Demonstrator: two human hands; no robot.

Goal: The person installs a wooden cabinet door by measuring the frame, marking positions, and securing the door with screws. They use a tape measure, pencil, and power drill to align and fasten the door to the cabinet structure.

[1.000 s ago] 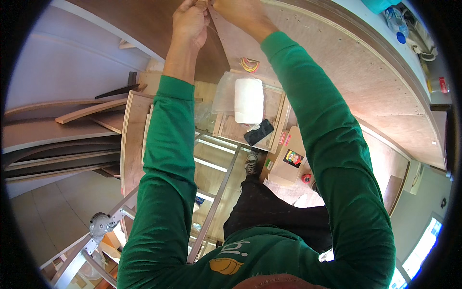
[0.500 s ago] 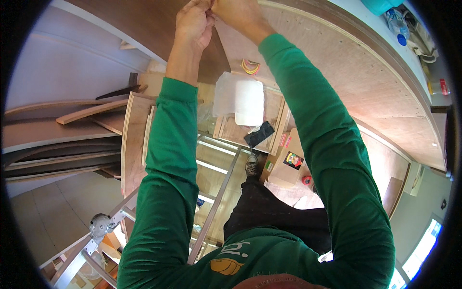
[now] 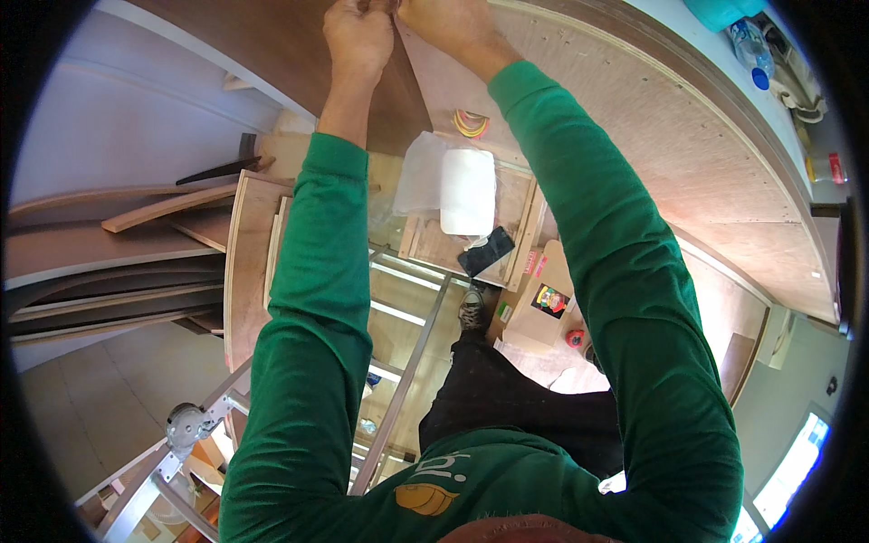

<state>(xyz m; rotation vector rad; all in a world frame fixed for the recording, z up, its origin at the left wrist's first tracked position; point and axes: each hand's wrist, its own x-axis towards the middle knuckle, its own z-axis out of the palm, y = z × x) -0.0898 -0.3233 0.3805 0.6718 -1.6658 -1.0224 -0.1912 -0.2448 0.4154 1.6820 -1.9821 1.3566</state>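
Both arms, in green sleeves, reach up to the far edge of the view, where the hands meet beside a dark brown panel (image 3: 299, 54). My left hand (image 3: 359, 41) is closed, its fingers curled and partly cut off by the top edge. Close against it, my right hand (image 3: 448, 27) is closed too, its fingertips out of view. Anything pinched between them is too hidden to make out. Just right of the panel's edge, a pale plywood surface (image 3: 615, 118) runs under my right forearm.
An aluminium ladder (image 3: 412, 353) stands below at left, near stacked boards (image 3: 118, 240). Lower down lie a roll of yellow and red tape (image 3: 470, 124), a white pad (image 3: 468, 190), a black phone (image 3: 486, 252) and a cardboard box (image 3: 543, 303). A plastic bottle (image 3: 751, 50) lies at upper right.
My left hand has shifted slightly up and left, so more of its fingers pass out of the top edge. My right hand stays nearly in place.
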